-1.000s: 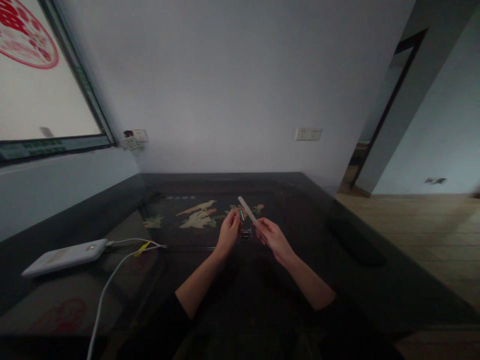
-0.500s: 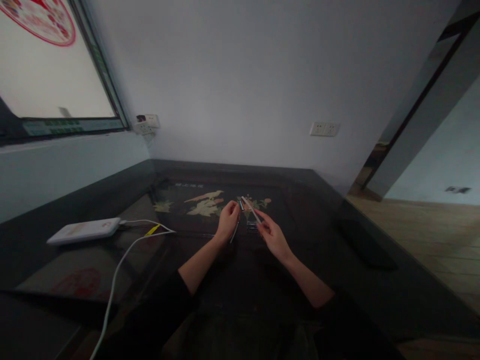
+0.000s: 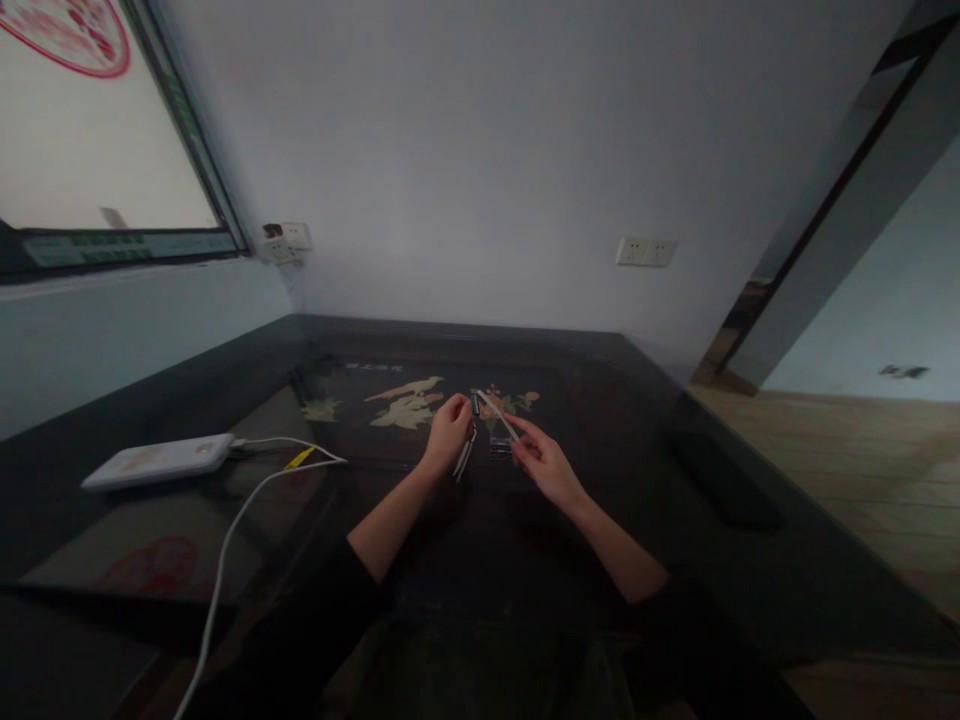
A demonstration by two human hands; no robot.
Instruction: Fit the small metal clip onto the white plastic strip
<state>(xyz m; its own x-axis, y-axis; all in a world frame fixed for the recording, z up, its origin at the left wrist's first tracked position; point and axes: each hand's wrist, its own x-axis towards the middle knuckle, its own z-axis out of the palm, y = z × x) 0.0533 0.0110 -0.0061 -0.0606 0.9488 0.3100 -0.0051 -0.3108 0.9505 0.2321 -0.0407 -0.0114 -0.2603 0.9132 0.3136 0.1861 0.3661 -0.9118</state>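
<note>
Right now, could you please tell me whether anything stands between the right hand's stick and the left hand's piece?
Nothing visible does: the stick ends beside the piece, though whether they touch is unclear.

1. Is a dark, glossy table [image 3: 622, 420], with faint reflections across its surface.
2. Shows, toward the far middle, a printed picture: a pale bird [image 3: 420, 386], leaves, reddish flowers [image 3: 527, 398] and a short line of light characters.
3. Carries, at the left, a white slab-shaped device [image 3: 157, 462], lying flat.
4. Bears a white cable [image 3: 214, 600] from the device's right end, looping back toward the near side, with 1 yellow tag [image 3: 300, 458].
5. Holds, just below the flowers, a small shiny item [image 3: 500, 449], too tiny to identify.
6. Supports, at the right, a dark oblong object [image 3: 724, 480], dimly visible.
</note>
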